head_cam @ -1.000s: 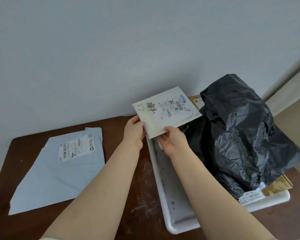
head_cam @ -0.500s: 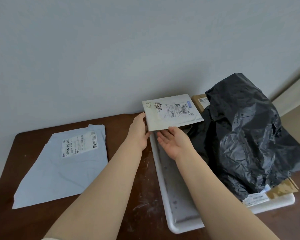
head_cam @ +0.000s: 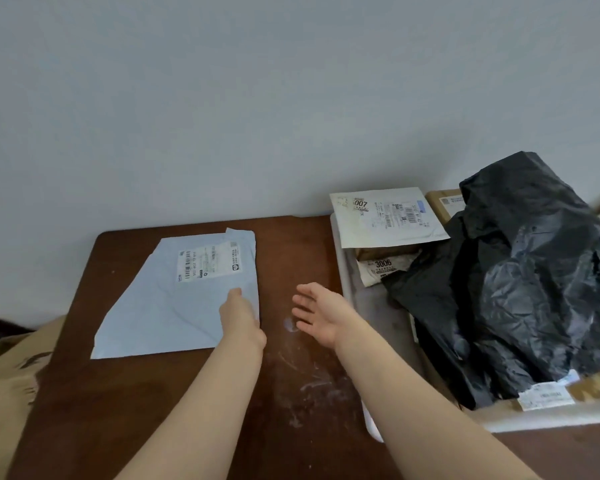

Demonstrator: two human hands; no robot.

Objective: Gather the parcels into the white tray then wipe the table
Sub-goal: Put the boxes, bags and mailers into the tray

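A pale blue flat parcel (head_cam: 174, 299) with a white label lies on the brown table (head_cam: 291, 251) at the left. My left hand (head_cam: 239, 317) rests on its right edge; whether the fingers grip it I cannot tell. My right hand (head_cam: 317, 311) hovers open above the table, palm turned left, between the blue parcel and the white tray (head_cam: 371, 313). The tray stands at the right and holds a white envelope parcel (head_cam: 385, 216) marked 007 on top at the back, another labelled parcel (head_cam: 381, 268), a big black plastic bag parcel (head_cam: 520, 278) and brown boxes.
White smears and dust (head_cam: 302, 372) mark the table between my arms. A grey wall (head_cam: 257, 98) stands right behind the table. A beige cloth or cushion (head_cam: 7, 375) lies beyond the table's left edge. A brown box (head_cam: 444, 202) sits at the tray's back.
Both hands let go of the white 007 envelope, which now lies in the tray. They moved left and down; my left hand now touches the blue parcel. The view shifted left.
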